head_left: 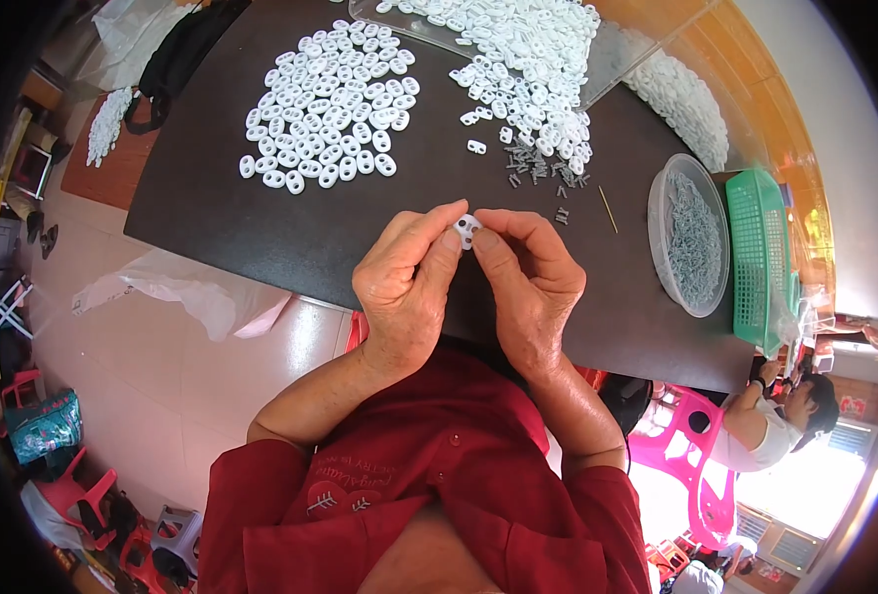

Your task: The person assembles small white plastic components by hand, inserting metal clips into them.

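Observation:
Between my two hands, over the near part of the dark table (211, 188), is a small white plastic piece (466, 227) with dark holes in it. The thumb and forefinger of my left hand (404, 277) pinch its left side. On its right side, my right hand (533, 282) grips it with thumb and forefinger. Beyond my right hand lie small grey parts (533, 163), scattered beside a heap of white pieces (518, 69). Many white oval two-hole pieces (330, 109) are spread flat at the far left of the table.
A thin yellowish stick (608, 209) lies to the right. Past it stand a round clear tub (661, 238) of small grey parts and a green basket (761, 252). A plastic bag (191, 294) is below the table's left edge. At right, a person (771, 421) sits near a pink chair (701, 465).

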Demonstrator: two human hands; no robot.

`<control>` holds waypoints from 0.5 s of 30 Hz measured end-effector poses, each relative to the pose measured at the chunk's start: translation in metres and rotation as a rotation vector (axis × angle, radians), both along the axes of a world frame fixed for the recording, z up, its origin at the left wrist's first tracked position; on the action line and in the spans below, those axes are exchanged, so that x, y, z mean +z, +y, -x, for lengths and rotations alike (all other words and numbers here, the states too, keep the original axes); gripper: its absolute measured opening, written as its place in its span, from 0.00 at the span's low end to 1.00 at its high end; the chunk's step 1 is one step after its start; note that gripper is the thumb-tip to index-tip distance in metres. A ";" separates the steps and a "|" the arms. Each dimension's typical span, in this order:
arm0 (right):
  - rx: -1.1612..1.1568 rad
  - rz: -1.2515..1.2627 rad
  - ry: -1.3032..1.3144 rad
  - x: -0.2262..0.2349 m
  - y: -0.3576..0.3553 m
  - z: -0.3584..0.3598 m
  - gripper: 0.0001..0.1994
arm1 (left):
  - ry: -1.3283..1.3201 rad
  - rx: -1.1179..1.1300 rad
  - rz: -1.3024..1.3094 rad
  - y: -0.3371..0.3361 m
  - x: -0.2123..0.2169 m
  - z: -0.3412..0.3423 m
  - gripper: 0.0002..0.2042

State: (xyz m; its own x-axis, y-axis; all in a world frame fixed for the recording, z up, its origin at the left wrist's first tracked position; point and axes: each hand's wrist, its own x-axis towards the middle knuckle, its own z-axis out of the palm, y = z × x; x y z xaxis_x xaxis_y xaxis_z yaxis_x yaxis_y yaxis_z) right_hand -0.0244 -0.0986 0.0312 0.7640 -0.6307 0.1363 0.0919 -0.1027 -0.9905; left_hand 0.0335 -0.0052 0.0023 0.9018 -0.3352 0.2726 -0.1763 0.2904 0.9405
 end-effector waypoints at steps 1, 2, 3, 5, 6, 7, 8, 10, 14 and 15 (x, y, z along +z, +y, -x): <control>0.029 0.057 0.005 -0.003 -0.002 0.001 0.08 | 0.060 -0.030 0.029 0.000 0.000 0.000 0.10; 0.058 0.114 0.010 -0.005 -0.003 0.002 0.10 | 0.060 -0.029 0.029 0.000 0.001 -0.001 0.10; 0.058 0.113 0.011 -0.005 -0.004 0.002 0.10 | 0.083 -0.031 0.029 0.001 0.003 -0.002 0.10; 0.083 0.360 0.026 -0.004 -0.006 0.003 0.13 | 0.106 -0.034 0.029 0.001 0.005 -0.002 0.10; 0.082 0.360 0.027 -0.005 -0.006 0.003 0.13 | 0.157 -0.059 0.061 0.001 0.006 -0.001 0.10; 0.079 0.410 0.014 -0.006 -0.007 0.003 0.14 | 0.208 -0.085 0.093 0.001 0.006 -0.001 0.10; 0.075 0.460 0.002 -0.006 -0.008 0.004 0.15 | 0.208 -0.086 0.093 0.002 0.007 0.000 0.10; 0.075 0.477 -0.004 -0.006 -0.009 0.005 0.15 | 0.226 -0.119 0.103 0.003 0.008 0.000 0.10; 0.091 0.461 -0.037 -0.006 -0.011 0.006 0.15 | 0.186 -0.180 0.070 0.008 0.005 -0.006 0.10; 0.090 0.460 -0.037 -0.007 -0.011 0.006 0.15 | 0.177 -0.187 0.065 0.008 0.004 -0.006 0.10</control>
State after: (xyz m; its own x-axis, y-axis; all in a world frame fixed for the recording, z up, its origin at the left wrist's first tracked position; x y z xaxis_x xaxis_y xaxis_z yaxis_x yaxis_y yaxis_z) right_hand -0.0303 -0.1096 0.0241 0.8020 -0.4301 0.4144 0.1546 -0.5207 -0.8396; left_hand 0.0393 0.0028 0.0062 0.8617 -0.4870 0.1422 0.0520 0.3635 0.9301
